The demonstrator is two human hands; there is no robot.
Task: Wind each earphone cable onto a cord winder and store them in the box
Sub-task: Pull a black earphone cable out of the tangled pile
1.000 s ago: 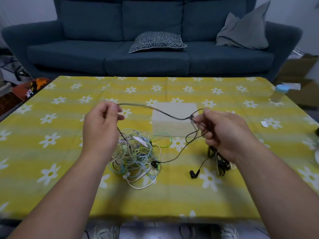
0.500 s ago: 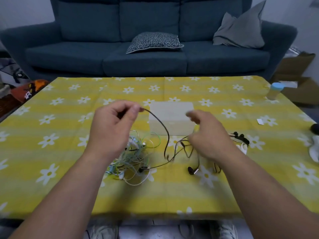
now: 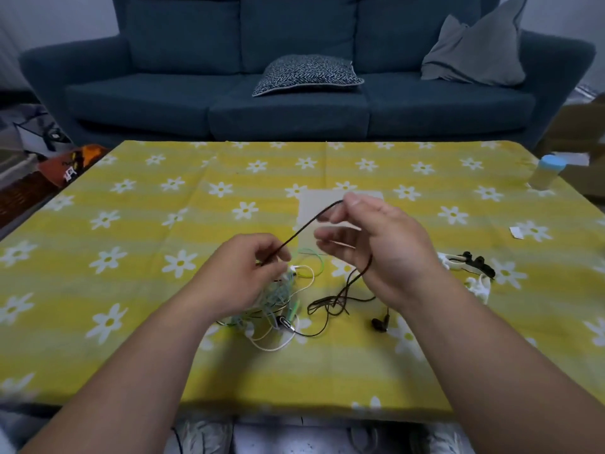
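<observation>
1. My left hand (image 3: 242, 273) hangs low over the tabletop (image 3: 131, 224). Its fingers are pinched together on the black earphone cable (image 3: 304, 226).
2. From that pinch the cable runs taut, up and to the right, to my right hand (image 3: 389, 250), which I hold higher.
3. My right thumb and forefinger are closed on the cable at its top. The other fingers there are loosely curled and blurred, so I cannot tell how much of them touches it.
4. The cable passes behind my right palm, comes out at the lower edge and drops to the tabletop. There it lies in loose loops between my two wrists.
5. A black earbud (image 3: 379, 324) on this cable rests on the cloth just beside my right wrist.
6. The tangle of cables (image 3: 278, 299), green, white and pale blue, sits on the tabletop under and just right of my left hand. A dark end piece lies at its near edge; I cannot tell whether it is a bud or a plug.
7. The box (image 3: 309, 204), pale and flat, lies beyond my hands, partly hidden by my right fingers.
8. What look like cord winders (image 3: 468, 263), white and black, lie to the right of my right hand, apart from the box.
9. Near the far right corner a small bottle (image 3: 546, 172) with a blue cap stands upright, and a slip of paper (image 3: 517, 232) lies nearer to me.
10. A blue sofa (image 3: 294, 103) stands beyond the table, with a patterned cushion (image 3: 307, 75) on its seat.
</observation>
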